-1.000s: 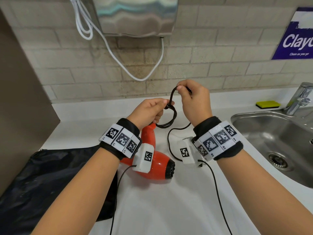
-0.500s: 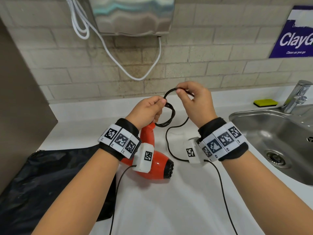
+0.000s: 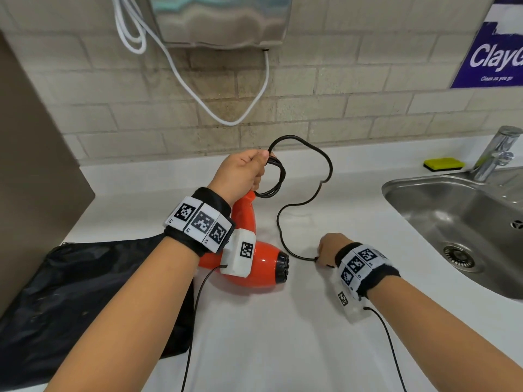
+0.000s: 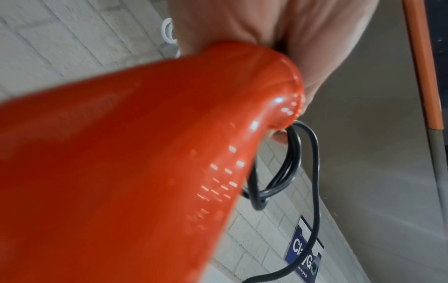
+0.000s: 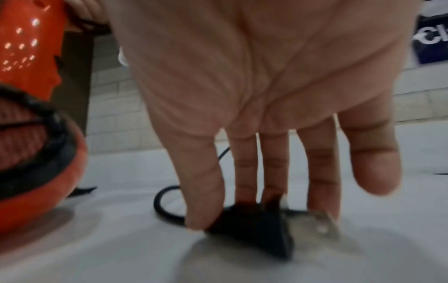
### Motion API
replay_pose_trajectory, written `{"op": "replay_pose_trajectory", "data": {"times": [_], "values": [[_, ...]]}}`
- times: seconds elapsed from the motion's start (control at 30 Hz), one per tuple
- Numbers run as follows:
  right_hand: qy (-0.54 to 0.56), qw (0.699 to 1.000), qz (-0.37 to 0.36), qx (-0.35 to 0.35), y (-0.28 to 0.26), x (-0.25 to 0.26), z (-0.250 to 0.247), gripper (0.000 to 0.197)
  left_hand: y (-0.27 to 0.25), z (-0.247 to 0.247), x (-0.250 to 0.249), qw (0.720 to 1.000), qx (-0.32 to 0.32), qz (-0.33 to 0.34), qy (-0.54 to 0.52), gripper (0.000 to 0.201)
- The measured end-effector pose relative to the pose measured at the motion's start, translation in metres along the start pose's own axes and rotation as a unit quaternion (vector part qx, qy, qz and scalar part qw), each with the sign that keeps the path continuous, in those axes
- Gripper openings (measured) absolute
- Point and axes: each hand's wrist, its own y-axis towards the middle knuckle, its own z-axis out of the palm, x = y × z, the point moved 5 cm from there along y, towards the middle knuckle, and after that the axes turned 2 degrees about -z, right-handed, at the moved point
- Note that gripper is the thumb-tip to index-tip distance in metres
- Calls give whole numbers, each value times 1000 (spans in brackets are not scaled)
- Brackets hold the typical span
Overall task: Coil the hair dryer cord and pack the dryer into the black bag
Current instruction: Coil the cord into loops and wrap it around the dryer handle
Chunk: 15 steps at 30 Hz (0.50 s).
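The orange hair dryer (image 3: pixel 263 267) lies on the white counter (image 3: pixel 283 335) with its handle pointing to the wall. My left hand (image 3: pixel 261 168) grips a small coil of the black cord (image 3: pixel 278 179) just above the handle's end; the left wrist view shows the dryer (image 4: pixel 145 153) and the loops (image 4: pixel 288 172) hanging from my fingers. Loose cord (image 3: pixel 325 165) arcs from the coil down to my right hand (image 3: pixel 329 248), low on the counter. There its thumb and fingers (image 5: pixel 203 210) pinch the black plug (image 5: pixel 254 229). The black bag (image 3: pixel 85 292) lies flat at the left.
A steel sink (image 3: pixel 458 222) with a tap (image 3: pixel 495 154) and a yellow sponge (image 3: pixel 443 164) is at the right. A metal hand dryer (image 3: pixel 223 21) with a white cable (image 3: pixel 226 117) hangs on the brick wall. A brown panel (image 3: pixel 34 165) closes the left side.
My right hand let go of the loop near the left hand and dropped to the counter, onto the plug. The left hand kept the coil; a wider loop of cord now stands free.
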Motion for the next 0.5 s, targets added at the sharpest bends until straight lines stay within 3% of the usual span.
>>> {"op": "replay_pose_trajectory", "data": {"times": [0.23,0.3,0.37,0.43,0.5], "values": [[-67,997,-37,23,-2,14,3,31,1,-2,1,1000,-5,-6,-13,23],[-25,998,-54,14,-12,21,-9,32,1,-2,0,1000,-3,-2,-13,17],[101,991,-80,-42,-23,27,-31,27,1,-1,0,1000,-5,1,-4,16],[294,939,-131,-123,-38,35,-54,12,1,0,-2,1000,-8,0,0,16],[463,845,-202,-176,-55,46,-71,14,1,0,-3,1000,-11,-1,1,18]]}}
